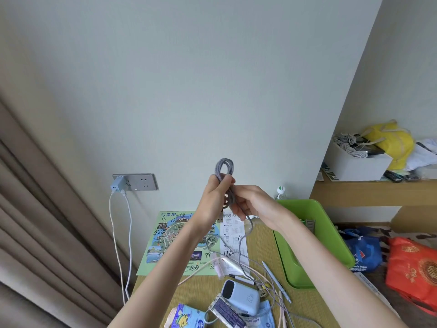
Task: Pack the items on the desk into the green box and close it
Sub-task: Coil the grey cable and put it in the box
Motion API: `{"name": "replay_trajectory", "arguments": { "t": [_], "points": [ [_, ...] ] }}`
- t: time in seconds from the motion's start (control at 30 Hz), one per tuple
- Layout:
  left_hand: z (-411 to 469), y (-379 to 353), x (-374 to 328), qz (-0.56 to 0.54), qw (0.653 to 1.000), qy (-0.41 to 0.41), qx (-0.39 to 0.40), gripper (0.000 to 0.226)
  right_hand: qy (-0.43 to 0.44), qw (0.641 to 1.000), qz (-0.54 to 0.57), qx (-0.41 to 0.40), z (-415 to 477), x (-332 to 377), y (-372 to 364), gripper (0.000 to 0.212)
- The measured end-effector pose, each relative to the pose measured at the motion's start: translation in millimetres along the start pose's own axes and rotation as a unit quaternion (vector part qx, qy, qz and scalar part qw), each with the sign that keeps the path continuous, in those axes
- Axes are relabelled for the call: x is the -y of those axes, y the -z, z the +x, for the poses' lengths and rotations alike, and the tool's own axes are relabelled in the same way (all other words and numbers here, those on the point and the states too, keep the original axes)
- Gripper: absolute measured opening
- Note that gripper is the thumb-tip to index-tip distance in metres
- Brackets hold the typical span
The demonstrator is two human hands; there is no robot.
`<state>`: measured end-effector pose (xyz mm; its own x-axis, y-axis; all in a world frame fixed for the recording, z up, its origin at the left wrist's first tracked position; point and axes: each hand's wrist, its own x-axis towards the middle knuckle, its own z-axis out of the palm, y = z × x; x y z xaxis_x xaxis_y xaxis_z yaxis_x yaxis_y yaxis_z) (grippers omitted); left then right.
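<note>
My left hand (214,200) grips a coiled grey braided cable (224,168) held up above the desk, its loop sticking out over my fingers. My right hand (254,204) pinches the same cable just below the coil, and the loose end trails down to the desk. The open green box (328,235) stands on the desk at the right, partly hidden by my right forearm. On the desk near me lie a light blue power bank (241,295), a pen (276,281), several thin cables (267,285) and small packets (186,316).
A printed map sheet (170,237) lies at the back of the wooden desk (196,290). A wall socket (136,182) with a blue plug and white cords is at the left. Curtains hang far left. A shelf with a white bin (354,166) and bags sits right.
</note>
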<state>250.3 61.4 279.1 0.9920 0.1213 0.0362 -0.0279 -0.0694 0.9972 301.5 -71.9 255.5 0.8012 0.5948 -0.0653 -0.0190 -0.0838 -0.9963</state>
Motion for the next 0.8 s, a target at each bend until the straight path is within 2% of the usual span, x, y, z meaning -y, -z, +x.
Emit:
{"name": "replay_trajectory", "arguments": {
  "t": [0.1,0.2,0.43,0.6,0.7,0.8],
  "points": [
    [9,7,0,-0.091,0.996,0.015,-0.017,0.024,-0.005,1.0,0.001,-0.013,-1,-4,3,0.027],
    [16,18,-3,-0.168,0.985,0.014,-0.026,0.026,-0.021,0.999,-0.027,-0.014,-4,-10,9,0.028],
    [22,41,6,-0.198,0.976,0.029,-0.085,0.024,-0.038,0.997,-0.052,-0.043,-1,-23,22,0.03],
    [27,56,15,-0.146,0.98,0.041,-0.13,0.022,-0.048,0.996,-0.051,-0.058,-2,-35,36,0.021],
    [27,58,21,-0.008,0.991,0.018,-0.135,0.022,-0.014,0.997,-0.028,-0.068,-3,-37,36,0.011],
    [24,55,29,0.081,0.992,-0.001,-0.1,0.021,0.046,0.995,-0.026,-0.083,-3,-25,30,0.011]
  ]
}}
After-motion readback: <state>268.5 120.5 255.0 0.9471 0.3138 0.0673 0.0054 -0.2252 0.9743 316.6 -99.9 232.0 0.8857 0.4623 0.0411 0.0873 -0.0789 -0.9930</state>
